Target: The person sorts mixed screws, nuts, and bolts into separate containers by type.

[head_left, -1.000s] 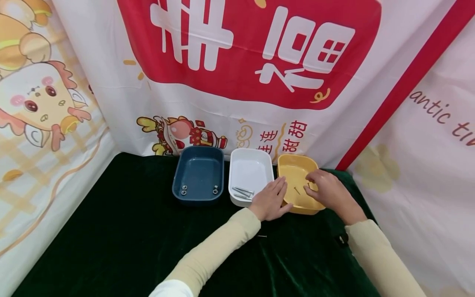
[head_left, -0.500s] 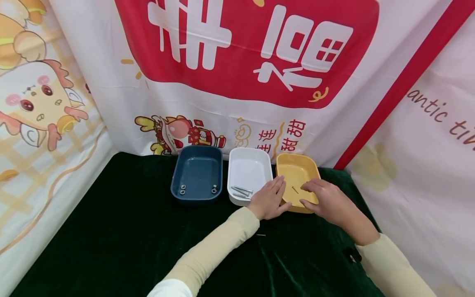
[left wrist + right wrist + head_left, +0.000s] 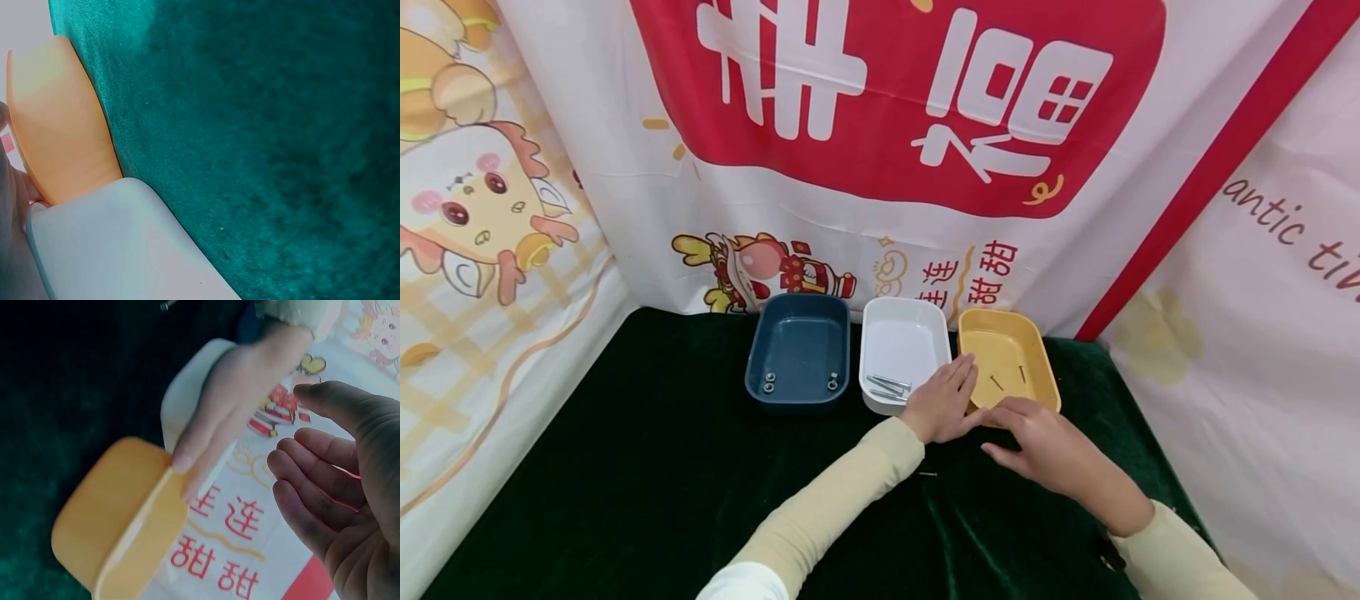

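Note:
My left hand (image 3: 938,402), fingers straight, rests at the rims of the white tray (image 3: 904,321) and the yellow tray (image 3: 992,329). Two small dark screws (image 3: 996,382) lie apart inside the yellow tray. Several long silver bolts (image 3: 889,386) are in the front of the white one. My right hand (image 3: 1051,446) hovers over the front edge of the yellow tray, thumb apart from loosely bent fingers; the right wrist view shows nothing between those fingers (image 3: 319,487). On the cloth in front of the trays lies a single screw (image 3: 928,474), also visible in the right wrist view.
A blue tray (image 3: 801,333) with several metal nuts (image 3: 832,382) stands left of the white one. Dark green velvet cloth (image 3: 662,467) covers the table. A printed curtain (image 3: 820,192) hangs right behind the trays. Something small and black (image 3: 1107,552) shows by my right sleeve.
My right hand has let a screw go into the yellow tray and come back toward the tray's front edge, to the left and nearer me. My left hand has stayed put.

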The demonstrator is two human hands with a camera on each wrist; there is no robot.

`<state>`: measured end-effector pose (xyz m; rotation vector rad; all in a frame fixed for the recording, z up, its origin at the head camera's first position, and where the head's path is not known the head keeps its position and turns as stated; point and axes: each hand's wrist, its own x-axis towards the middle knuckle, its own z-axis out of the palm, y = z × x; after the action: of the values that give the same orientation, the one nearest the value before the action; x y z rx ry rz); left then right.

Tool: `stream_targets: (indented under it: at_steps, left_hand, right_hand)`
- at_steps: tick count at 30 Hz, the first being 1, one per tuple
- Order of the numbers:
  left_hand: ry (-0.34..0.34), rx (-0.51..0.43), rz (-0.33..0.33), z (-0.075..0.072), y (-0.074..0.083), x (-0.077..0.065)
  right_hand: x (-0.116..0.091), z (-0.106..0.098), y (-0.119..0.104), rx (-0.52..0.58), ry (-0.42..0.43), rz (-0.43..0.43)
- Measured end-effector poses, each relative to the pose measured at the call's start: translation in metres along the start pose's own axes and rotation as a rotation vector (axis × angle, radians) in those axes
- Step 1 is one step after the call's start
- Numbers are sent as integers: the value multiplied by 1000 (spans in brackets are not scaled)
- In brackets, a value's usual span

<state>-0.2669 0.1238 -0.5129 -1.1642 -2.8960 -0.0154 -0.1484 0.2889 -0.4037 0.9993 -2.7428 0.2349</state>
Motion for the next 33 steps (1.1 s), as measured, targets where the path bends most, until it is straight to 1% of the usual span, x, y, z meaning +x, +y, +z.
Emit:
stream_targets:
  at_steps: [5, 13, 18, 21, 26, 29, 33]
  left_hand:
    - [12, 10, -1, -2, 1, -2]
    - [14, -37, -5, 0, 2, -2]
    - [29, -28, -11, 0, 1, -1]
    - [16, -52, -14, 2, 0, 1]
    - [1, -79, -8, 4, -1, 2]
    - [4, -72, -6, 4, -1, 3]
    - [6, -78, -7, 4, -1, 2]
  right_hand:
    - [0, 15, -8, 44, -32, -51]
    - [0, 47, -17, 77, -115, -49]
    - [1, 68, -22, 99, -152, -56]
    - [1, 81, -24, 109, -155, -47]
    - [-2, 101, -26, 121, -131, -6]
    - [-3, 108, -26, 121, -123, 18]
    - [-3, 114, -26, 127, -137, 40]
